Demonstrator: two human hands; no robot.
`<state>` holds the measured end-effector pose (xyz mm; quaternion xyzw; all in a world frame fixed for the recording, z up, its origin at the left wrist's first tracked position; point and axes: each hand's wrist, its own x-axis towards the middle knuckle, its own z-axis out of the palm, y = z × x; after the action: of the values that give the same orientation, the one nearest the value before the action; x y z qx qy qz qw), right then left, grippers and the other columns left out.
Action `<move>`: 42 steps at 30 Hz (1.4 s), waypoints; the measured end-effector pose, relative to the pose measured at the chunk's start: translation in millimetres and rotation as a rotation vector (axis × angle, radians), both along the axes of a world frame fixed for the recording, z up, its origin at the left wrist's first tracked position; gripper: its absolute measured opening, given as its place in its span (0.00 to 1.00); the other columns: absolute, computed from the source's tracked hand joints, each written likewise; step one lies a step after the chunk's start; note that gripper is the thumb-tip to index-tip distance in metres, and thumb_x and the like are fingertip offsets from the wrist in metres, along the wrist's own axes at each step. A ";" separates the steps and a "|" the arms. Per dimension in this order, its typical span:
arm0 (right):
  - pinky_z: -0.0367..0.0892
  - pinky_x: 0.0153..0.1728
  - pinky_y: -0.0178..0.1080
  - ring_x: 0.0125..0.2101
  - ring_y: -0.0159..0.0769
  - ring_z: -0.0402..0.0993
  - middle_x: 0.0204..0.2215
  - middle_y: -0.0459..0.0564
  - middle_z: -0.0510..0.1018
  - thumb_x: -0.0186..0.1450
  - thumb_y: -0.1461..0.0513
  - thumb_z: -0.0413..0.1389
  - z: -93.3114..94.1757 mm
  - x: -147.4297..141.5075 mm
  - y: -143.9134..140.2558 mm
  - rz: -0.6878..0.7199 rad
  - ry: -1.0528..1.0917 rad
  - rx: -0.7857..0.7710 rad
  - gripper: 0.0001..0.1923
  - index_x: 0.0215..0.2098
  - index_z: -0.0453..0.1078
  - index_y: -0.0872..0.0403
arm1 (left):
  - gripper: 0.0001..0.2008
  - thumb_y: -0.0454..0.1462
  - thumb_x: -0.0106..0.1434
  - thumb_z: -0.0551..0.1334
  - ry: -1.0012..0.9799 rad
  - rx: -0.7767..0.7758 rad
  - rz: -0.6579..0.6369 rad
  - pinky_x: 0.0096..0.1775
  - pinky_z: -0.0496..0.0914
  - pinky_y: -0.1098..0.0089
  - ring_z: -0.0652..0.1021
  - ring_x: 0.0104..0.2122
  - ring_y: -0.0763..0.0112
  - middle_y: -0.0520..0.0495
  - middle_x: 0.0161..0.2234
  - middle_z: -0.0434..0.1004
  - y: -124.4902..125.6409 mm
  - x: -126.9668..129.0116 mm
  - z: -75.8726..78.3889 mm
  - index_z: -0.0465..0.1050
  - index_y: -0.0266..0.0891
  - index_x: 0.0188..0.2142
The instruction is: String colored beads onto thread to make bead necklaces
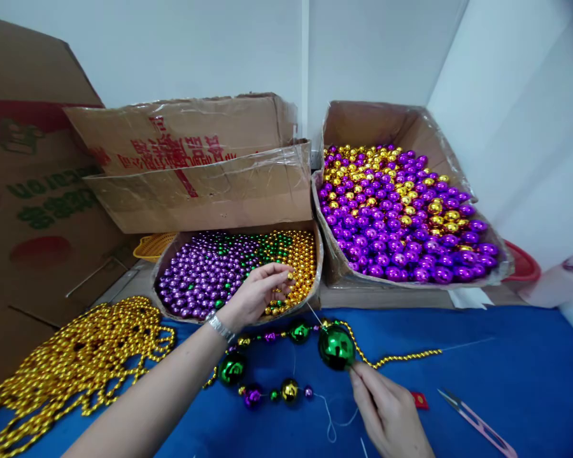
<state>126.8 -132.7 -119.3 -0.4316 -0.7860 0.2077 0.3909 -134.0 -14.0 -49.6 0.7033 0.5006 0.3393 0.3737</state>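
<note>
My left hand (258, 294) reaches into a cardboard box (315, 280) of small purple, green and gold beads, fingertips pinched on small gold beads at its right side; a metal watch sits on the wrist. My right hand (386, 410) pinches the thread just below a large green ball (337, 346). That ball belongs to a partly strung necklace (267, 369) of green, purple and gold balls lying on the blue cloth (506, 369). A strand of tiny gold beads (401, 358) runs right from the ball, and white thread trails near my right hand.
A bigger box (334, 267) of large purple and gold balls stands at the back right. A heap of gold bead strands (76, 362) lies at the left. Pink thread snips (477, 423) rest at the front right, a red bit beside my hand. Cardboard boxes (195, 165) rise behind.
</note>
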 end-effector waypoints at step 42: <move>0.69 0.35 0.33 0.32 0.32 0.75 0.32 0.49 0.77 0.71 0.62 0.43 25.0 -3.6 24.0 0.059 0.057 -0.187 0.14 0.44 0.70 0.54 | 0.10 0.40 0.63 0.59 -0.272 -0.041 -0.038 0.33 0.71 0.70 0.77 0.30 0.68 0.45 0.30 0.78 -68.9 66.6 38.5 0.74 0.35 0.33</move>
<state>123.2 -108.7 -94.3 -0.4367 -0.7642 0.3037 0.3648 -67.4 -83.0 -11.1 0.6524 0.4385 0.4141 0.4589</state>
